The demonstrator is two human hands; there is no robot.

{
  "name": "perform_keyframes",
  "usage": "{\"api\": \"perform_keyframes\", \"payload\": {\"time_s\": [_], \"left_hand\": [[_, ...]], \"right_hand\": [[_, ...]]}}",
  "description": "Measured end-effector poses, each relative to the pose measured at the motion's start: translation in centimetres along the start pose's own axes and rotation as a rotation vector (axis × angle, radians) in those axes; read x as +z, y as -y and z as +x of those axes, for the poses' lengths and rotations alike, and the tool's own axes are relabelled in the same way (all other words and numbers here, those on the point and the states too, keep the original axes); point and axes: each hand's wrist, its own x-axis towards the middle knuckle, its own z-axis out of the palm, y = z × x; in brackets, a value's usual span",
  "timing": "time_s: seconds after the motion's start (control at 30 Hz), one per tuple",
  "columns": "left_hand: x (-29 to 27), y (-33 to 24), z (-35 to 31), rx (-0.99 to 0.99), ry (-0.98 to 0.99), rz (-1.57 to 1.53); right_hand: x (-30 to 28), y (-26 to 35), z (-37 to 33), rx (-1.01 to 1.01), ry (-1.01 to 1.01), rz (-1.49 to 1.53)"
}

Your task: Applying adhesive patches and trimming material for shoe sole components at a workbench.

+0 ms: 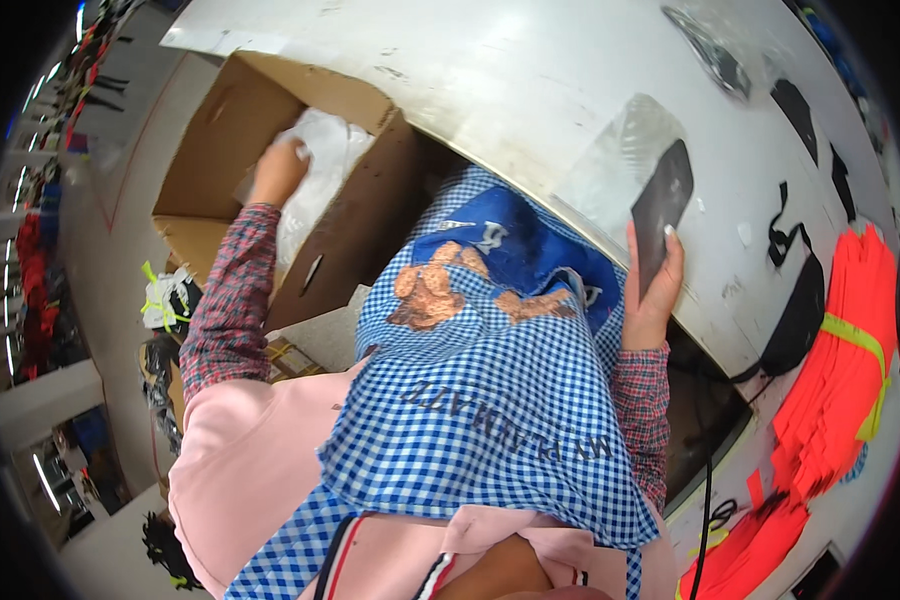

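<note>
My left hand reaches into an open cardboard box on the left. Its fingers are closed on thin whitish, plastic-looking sheeting that lies inside. At the table's edge my right hand grips a flat dark piece with rounded corners, thumb on one side and fingers on the other; I cannot tell its kind. Beside that piece a clear plastic bag lies on the white table.
A bundle of bright red-orange fabric pieces tied with a yellow band lies at the right. Black straps and a black fabric piece are near it. A clear bag with dark contents is at the back. Scissors lie lower right.
</note>
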Motion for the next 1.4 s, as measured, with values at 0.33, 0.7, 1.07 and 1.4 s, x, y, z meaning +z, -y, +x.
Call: {"api": "perform_keyframes", "payload": {"time_s": [0.33, 0.7, 1.07, 1.4], "left_hand": [[-5.4, -28.5, -5.4, 0.704, 0.009, -0.833], [2.5, -34.4, -5.2, 0.834, -0.047, -0.645], [2.5, -34.4, -5.1, 0.861, -0.056, -0.659], [2.7, -34.4, -4.8, 0.861, -0.059, -0.720]], "right_hand": [[-0.5, -0.3, 0.0, -0.006, 0.053, 0.096], [0.2, 0.3, -0.8, -0.006, 0.006, 0.058], [0.4, 0.4, -1.0, -0.008, 0.013, 0.051], [-0.1, 1.6, -0.7, -0.036, 0.064, -0.043]]}}
